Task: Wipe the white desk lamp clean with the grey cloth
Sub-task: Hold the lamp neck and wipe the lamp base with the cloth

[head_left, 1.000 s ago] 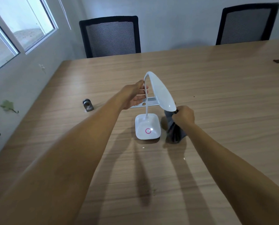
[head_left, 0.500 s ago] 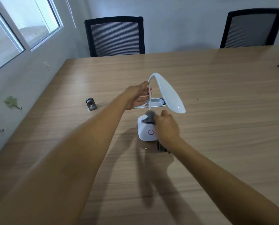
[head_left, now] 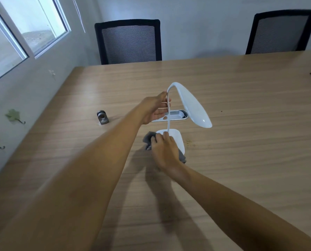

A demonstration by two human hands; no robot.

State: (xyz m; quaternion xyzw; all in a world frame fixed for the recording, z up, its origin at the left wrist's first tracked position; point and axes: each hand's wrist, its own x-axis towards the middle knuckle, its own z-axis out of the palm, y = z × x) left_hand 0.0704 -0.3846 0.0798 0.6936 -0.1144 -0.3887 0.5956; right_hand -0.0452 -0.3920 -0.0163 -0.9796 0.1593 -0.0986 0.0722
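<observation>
Your left hand [head_left: 155, 110] grips the thin neck of the white desk lamp [head_left: 192, 107], fingers curled around it. Your right hand [head_left: 166, 151], fingers closed on the grey cloth [head_left: 149, 140], presses it onto the lamp's base on the table [head_left: 241, 142].

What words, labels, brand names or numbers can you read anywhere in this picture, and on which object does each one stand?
None can be read: the white desk lamp, the grey cloth and the small metal object on the table show no legible text.
</observation>
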